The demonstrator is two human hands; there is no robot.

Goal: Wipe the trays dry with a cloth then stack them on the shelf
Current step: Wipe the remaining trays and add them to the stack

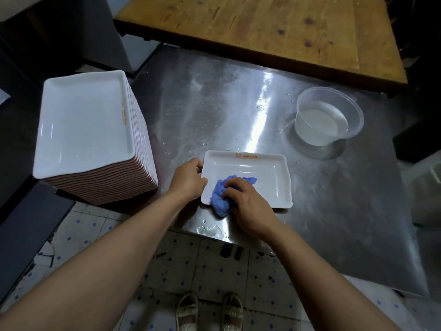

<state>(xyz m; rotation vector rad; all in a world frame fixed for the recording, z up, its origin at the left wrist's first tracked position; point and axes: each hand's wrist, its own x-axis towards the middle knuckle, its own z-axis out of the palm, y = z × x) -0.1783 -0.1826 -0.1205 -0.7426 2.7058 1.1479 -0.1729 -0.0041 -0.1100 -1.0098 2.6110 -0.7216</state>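
Standing far to the left of both hands, a tall stack of trays (95, 130) rises from the steel table (334, 187); the top one is white, rectangular and glossy, with rounded corners and a small orange mark on its right rim, and the edges below it look pinkish and closely layered.

To the right of the stack, the left hand (188, 179) grips the left short edge of a single white tray (269, 177), with the fingers curled over the rim. This tray lies flat near the front edge of the table, shallow, shiny, with an orange logo on its far rim.

Just beside it, the right hand (248, 201) presses down on a crumpled blue cloth (222, 194), with the fingers bent around it. The cloth is soft and bunched, it sits in the near left corner of the tray and hangs a little over the near rim.

Farther right and beyond the right hand, well apart from the tray, a round clear plastic container (329, 115) holds water. Small water drops and a little puddle lie on the brushed metal around the tray. Beyond the steel surface stands a wooden table (262, 27), worn and knotted.
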